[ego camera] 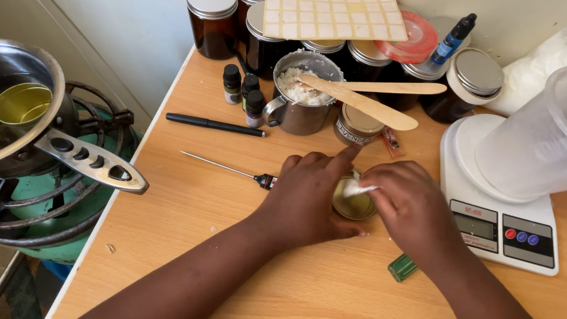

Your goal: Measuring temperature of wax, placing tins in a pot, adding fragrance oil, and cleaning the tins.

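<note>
A wooden tabletop [296, 291] against a pale wall was seen from the head camera. A small round tin [354, 203] was steadied at its centre by the left hand [308, 195], curled about its side. A small white piece [359, 188] was pinched over it by the right hand [411, 208]. The tin was judged light, stiff and slippery, best gripped round its wall. Its contents were hidden.

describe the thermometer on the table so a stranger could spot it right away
On the wooden table, look just left of the left hand, in front of the metal cup. The thermometer is a thin steel needle with a dark head, unlike the thicker all-black pen lying behind it.
</note>
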